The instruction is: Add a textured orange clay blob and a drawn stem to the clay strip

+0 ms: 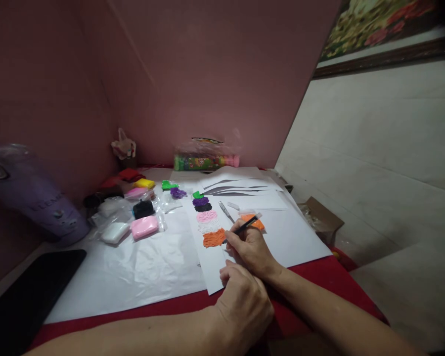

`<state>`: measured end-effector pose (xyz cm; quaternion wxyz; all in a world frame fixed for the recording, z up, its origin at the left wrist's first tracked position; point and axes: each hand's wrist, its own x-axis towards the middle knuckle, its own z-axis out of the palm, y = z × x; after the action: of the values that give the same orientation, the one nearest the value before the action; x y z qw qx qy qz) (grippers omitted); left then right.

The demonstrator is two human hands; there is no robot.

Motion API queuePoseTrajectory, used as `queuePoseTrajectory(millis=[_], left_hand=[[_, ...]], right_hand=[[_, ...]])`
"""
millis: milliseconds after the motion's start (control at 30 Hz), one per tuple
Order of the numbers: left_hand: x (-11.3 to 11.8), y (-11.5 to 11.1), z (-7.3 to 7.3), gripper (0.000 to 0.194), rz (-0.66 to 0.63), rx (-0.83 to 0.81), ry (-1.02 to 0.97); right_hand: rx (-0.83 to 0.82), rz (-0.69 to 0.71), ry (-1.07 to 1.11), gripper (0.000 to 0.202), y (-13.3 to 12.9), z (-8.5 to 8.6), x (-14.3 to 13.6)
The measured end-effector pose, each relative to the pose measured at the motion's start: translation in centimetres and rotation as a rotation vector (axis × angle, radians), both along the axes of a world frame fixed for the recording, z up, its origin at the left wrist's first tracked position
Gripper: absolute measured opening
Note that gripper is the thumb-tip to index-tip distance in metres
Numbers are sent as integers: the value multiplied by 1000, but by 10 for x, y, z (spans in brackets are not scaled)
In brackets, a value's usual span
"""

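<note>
My right hand is closed round a slim black pen-like tool, its lower end at the right edge of an orange clay patch. That patch sits on a narrow white paper strip. Above it run textured patches of white, pink, black, purple and green clay. In front of the right hand, my left hand rests with curled fingers by the strip's near right edge; what they grip, if anything, is hidden.
A grey craft knife and an orange clay packet lie beyond my right hand. Left are pink clay, white clay, a black phone-like slab and a purple bottle. A cardboard box stands right.
</note>
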<state>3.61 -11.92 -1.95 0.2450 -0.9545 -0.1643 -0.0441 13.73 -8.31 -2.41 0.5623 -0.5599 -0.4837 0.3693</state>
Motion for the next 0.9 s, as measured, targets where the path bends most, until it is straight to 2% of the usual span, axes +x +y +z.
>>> queuePoseTrajectory(millis=[67, 333, 567, 667, 900], left_hand=[[-1, 2, -1, 28, -7, 7, -28], [-4, 2, -5, 25, -30, 68, -129], [-6, 4, -6, 19, -44, 166, -259], [-7, 4, -5, 18, -36, 157, -266], [-7, 1, -6, 32, -30, 140, -262]], right_hand=[[7, 32, 22, 22, 0, 1, 1], [-31, 37, -121, 26, 1, 0, 4], [-17, 19, -101, 27, 1, 2, 2], [-29, 30, -122, 26, 1, 2, 3], [1, -43, 12, 24, -6, 3, 2]])
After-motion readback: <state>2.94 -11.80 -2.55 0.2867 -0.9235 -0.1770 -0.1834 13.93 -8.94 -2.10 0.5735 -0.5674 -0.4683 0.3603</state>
